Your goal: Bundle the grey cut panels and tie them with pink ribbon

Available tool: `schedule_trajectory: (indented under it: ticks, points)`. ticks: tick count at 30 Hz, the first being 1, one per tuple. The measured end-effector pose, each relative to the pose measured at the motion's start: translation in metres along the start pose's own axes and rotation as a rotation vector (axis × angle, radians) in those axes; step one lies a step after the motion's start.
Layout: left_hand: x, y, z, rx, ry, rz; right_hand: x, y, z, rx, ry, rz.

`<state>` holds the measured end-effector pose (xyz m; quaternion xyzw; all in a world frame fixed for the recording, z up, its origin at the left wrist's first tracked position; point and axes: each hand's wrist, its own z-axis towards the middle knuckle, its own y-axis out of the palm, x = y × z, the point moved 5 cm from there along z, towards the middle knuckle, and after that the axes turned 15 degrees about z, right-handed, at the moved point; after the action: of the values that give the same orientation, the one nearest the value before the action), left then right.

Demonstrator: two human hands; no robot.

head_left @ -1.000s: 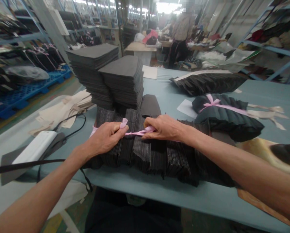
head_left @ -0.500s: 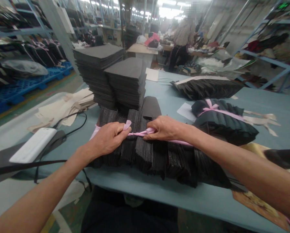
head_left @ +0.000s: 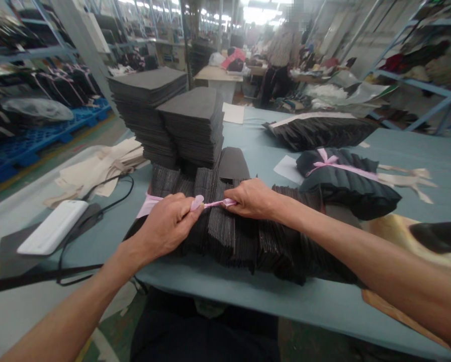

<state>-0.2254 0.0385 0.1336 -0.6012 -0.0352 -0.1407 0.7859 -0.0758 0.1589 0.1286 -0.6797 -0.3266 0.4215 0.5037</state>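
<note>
Two tall stacks of grey sheets stand on the blue-grey table. Left of them lie beige cut pieces and, nearer, a white device with a black cable. To the right rests a tied black bundle with a pink bow; far beyond it a person stands at another table

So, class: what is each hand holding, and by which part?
Both grip the pink ribbon atop the bundle of black pieces. The left hand pinches a loose end and the right hand a little further along, with a short taut stretch between.
</note>
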Motion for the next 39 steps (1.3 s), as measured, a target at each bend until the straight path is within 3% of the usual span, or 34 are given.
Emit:
schedule_trajectory:
  ticks: [13, 23, 31, 39]
  points:
    - [0.049, -0.004, -0.014, 0.183, 0.198, 0.067, 0.003, -0.002, 0.001, 0.019, -0.037, 0.191]
    - [0.05, 0.007, -0.018, 0.188, 0.166, 0.045, 0.012, -0.003, 0.011, -0.02, 0.038, 0.625]
    - [0.052, 0.009, -0.022, 0.212, 0.151, 0.071, 0.004, -0.002, 0.018, -0.145, 0.351, 0.795]
    - [0.069, 0.008, -0.016, 0.27, 0.123, 0.174, 0.004, 0.003, 0.016, -0.116, 0.295, 0.811]
